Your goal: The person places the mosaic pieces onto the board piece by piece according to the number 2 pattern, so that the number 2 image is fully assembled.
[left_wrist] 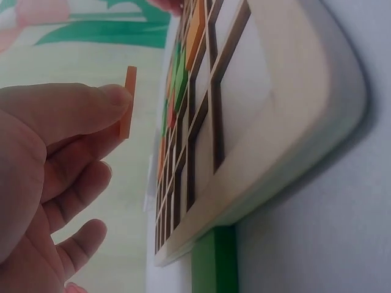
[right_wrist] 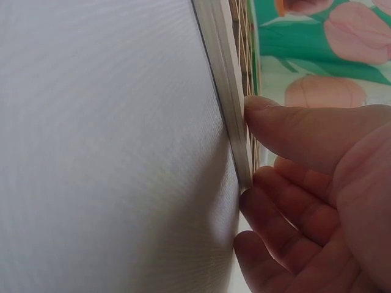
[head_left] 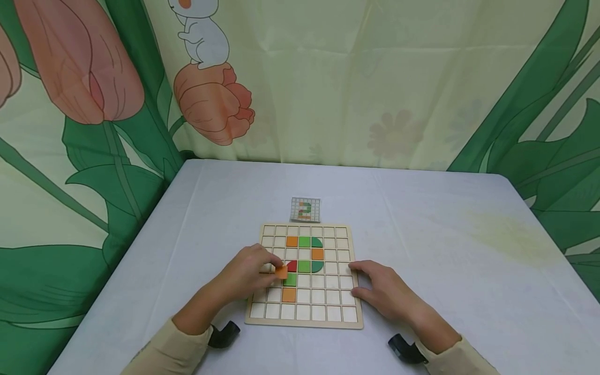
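Observation:
My left hand (head_left: pixel 246 271) pinches an orange square tile (head_left: pixel 281 272) between thumb and fingers, just over the left part of a wooden grid board (head_left: pixel 304 326). In the left wrist view the tile (left_wrist: pixel 128 102) stands on edge in the pinch, apart from the board. Orange, green and red tiles sit in several cells, among them a red one (head_left: pixel 292 266), a green one (head_left: pixel 290 279) and an orange one (head_left: pixel 288 295). My right hand (head_left: pixel 386 289) rests at the board's right edge; its thumb (right_wrist: pixel 275 125) touches the rim and the fingers lie loosely bent beside it.
Behind the board lies a small card (head_left: pixel 305 209) printed with a coloured grid pattern. A green block (left_wrist: pixel 214 262) shows by the board's edge in the left wrist view. A white cloth (head_left: pixel 422 219) covers the table, and a flowered curtain (head_left: pixel 328 78) hangs behind.

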A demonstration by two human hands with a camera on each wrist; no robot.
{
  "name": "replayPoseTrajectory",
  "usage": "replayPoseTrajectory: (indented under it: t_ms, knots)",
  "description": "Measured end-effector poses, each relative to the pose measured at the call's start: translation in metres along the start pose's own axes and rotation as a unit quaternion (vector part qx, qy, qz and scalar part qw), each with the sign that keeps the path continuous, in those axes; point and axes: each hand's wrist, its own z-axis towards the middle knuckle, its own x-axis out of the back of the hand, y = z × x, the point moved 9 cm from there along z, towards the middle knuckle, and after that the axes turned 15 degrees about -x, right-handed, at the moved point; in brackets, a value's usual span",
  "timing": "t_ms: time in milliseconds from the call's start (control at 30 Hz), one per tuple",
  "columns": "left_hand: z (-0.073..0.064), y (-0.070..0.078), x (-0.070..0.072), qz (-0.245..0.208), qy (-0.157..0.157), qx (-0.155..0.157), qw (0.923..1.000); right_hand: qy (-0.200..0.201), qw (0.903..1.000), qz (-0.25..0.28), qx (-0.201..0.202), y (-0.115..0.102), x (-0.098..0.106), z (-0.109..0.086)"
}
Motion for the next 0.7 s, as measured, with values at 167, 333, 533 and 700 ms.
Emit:
replayPoseTrajectory:
  t_ms: [167, 333, 533, 700]
  knots:
    - [0.002, 0.001, -0.005, 0.002, -0.003, 0.0, 1.0, 0.002, 1.0, -0.002, -0.002, 0.0, 0.0, 0.0]
    - [0.002, 0.005, -0.007, 0.007, 0.004, -0.013, 0.9999, 0.002, 1.0, -0.002, -0.006, 0.0, 0.0, 0.0]
    - [0.0, 0.009, -0.007, 0.018, 0.002, -0.025, 0.9995, 0.002, 1.0, -0.002, -0.006, 0.0, -0.001, 0.0]
    - [0.002, 0.015, -0.007, 0.037, 0.002, -0.056, 0.9977, 0.002, 1.0, -0.003, -0.003, 0.001, -0.001, 0.0]
